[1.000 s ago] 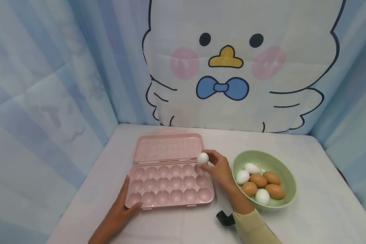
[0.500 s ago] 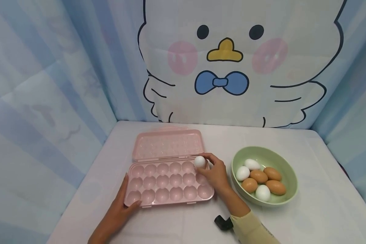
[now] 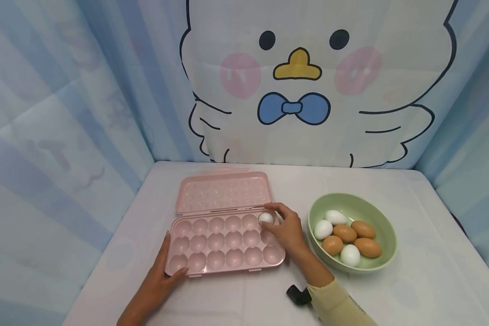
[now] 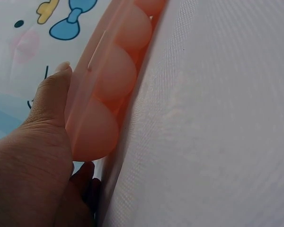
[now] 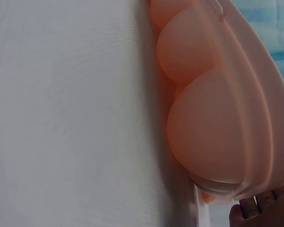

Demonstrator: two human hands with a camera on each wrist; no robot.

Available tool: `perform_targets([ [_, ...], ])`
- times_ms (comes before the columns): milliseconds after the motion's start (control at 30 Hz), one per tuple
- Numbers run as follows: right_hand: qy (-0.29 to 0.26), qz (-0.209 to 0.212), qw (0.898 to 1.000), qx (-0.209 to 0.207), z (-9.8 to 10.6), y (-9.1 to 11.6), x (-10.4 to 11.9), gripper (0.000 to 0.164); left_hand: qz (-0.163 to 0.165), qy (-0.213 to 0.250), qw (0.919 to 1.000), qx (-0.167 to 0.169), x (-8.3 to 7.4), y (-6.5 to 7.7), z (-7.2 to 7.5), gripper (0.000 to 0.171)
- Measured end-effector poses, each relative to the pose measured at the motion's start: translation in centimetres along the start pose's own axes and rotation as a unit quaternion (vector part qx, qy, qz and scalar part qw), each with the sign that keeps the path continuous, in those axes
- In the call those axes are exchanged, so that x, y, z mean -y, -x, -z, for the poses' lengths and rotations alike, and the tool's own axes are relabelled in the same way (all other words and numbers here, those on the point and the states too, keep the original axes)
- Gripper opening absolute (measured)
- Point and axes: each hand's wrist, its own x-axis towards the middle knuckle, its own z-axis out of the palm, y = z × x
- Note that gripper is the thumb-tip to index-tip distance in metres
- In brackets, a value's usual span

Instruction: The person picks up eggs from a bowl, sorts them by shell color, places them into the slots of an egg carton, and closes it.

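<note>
A pink plastic egg carton [image 3: 225,242] lies on the table with its lid [image 3: 223,192] folded back. My left hand [image 3: 156,281] grips the carton's left end, fingers along the side and thumb over the front corner; the left wrist view shows that thumb [image 4: 52,97] against the rim. At the back right cup, my right hand [image 3: 288,232] pinches a white egg [image 3: 266,218] between thumb and fingers, the egg sitting low in the cup. The other visible cups hold nothing. In the right wrist view the carton's underside [image 5: 208,127] hides most of that hand.
To the right of the carton stands a green bowl [image 3: 385,226] with several brown eggs [image 3: 367,247] and three white eggs [image 3: 350,256]. A black angled object [image 3: 297,295] shows by the right sleeve [image 3: 337,304]. Printed curtains [image 3: 293,136] enclose the table's back and sides.
My right hand has moved slightly left and lowered the white egg from above the carton into the back right cup. The left hand keeps its grip on the carton.
</note>
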Motion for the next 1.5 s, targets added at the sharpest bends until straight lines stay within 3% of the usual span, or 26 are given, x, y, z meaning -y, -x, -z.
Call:
perform_targets([
  [400, -0.008, 0.020, 1.000, -0.011, 0.7, -0.4, 1.5, 0.042, -0.007, 0.001, 1.0000, 0.002, -0.5, -0.5, -0.1, 0.110],
  [600, 0.004, 0.024, 1.000, 0.006, 1.4, -0.4, 2.1, 0.036, -0.015, 0.011, 0.9998, 0.003, -0.6, -0.6, -0.3, 0.110],
  [700, 0.011, 0.032, 0.999, 0.033, 2.3, -0.1, 2.6, 0.037, -0.016, 0.017, 0.9997, 0.006, -0.4, -0.5, -0.5, 0.110],
  [867, 0.028, 0.042, 0.992, 0.113, 3.9, 0.6, 4.2, 0.045, -0.002, 0.013, 0.9998, 0.018, 0.1, -0.1, -0.8, 0.110],
  [967, 0.053, 0.057, 0.986, 0.150, 5.3, 0.9, 5.2, 0.046, 0.006, 0.009, 0.9997, 0.022, 0.3, 0.1, -0.7, 0.111],
  [1100, 0.073, 0.079, 0.980, 0.167, 7.8, 1.3, 6.2, 0.048, 0.008, 0.004, 0.9997, 0.022, 0.4, 0.2, -0.3, 0.111],
  [1300, 0.116, 0.094, 0.976, 0.157, 12.4, 1.8, 5.6, 0.047, 0.003, 0.004, 0.9998, 0.018, 0.3, 0.1, 0.2, 0.111],
  [1500, 0.120, 0.066, 0.980, 0.142, 16.6, 3.0, 3.9, 0.048, 0.006, -0.001, 0.9998, 0.020, 0.1, 0.0, 0.3, 0.113],
])
